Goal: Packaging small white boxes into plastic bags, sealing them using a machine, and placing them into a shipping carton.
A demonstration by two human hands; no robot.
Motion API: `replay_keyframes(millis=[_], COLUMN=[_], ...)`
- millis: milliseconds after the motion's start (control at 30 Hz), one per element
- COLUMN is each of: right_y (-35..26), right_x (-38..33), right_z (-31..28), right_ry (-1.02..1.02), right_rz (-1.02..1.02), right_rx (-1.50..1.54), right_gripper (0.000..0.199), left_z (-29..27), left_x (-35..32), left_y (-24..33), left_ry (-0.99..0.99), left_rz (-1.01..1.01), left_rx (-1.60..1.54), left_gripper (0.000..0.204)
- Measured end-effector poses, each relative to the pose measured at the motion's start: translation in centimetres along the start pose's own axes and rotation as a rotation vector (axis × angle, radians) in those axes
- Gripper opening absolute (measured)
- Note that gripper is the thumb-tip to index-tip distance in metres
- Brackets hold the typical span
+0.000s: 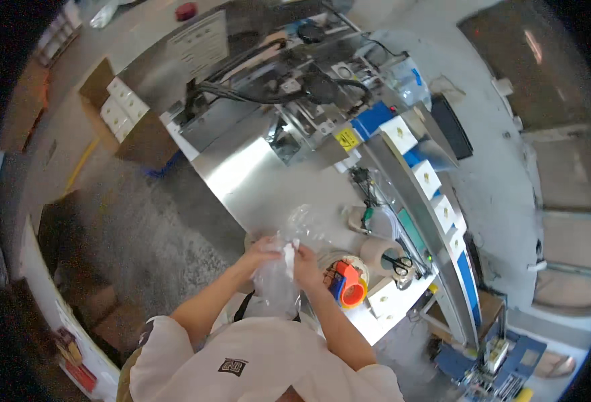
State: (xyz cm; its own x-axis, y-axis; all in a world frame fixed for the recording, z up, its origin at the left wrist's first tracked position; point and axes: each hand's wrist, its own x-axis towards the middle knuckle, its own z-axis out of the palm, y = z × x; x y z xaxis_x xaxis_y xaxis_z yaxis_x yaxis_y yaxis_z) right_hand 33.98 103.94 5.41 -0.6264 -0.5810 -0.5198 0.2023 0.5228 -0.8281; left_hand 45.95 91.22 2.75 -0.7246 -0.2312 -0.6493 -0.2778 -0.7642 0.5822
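Observation:
A clear plastic bag (272,285) hangs in front of my chest, held between my two hands. My left hand (262,250) is closed on its upper left side. On the other side my right hand (305,264) grips the bag, its fingers closed by a small crumpled white piece (289,257); whether that is paper or a fold of plastic I cannot tell. More clear film (309,222) lies on the steel table (242,177) just beyond my hands. An orange tape dispenser (353,289) stands right of my right hand.
Black scissors (400,265) rest by a wide tape roll (378,253). At right, white boxes (427,178) line a conveyor with a blue belt (470,276). A machine with cables (262,98) stands at the back. An open carton (144,139) of white boxes sits left.

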Motion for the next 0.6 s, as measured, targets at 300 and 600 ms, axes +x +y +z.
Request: replay_keyframes(millis=[300, 600], right_y=[-2.9, -1.2], right_x=[-10.2, -23.6], right_z=[-5.1, -8.9], right_ry=[0.556, 0.734], right_rz=[-0.020, 0.035], right_rx=[0.052, 0.562], right_gripper=[0.022, 0.031], left_z=[3.9, 4.5], left_x=[1.5, 10.3], left_y=[4.3, -1.6], left_ry=[0.024, 0.053], left_rz=[0.287, 0.841], left_rx=[0.770, 1.759], left_gripper=[0.080, 0.062])
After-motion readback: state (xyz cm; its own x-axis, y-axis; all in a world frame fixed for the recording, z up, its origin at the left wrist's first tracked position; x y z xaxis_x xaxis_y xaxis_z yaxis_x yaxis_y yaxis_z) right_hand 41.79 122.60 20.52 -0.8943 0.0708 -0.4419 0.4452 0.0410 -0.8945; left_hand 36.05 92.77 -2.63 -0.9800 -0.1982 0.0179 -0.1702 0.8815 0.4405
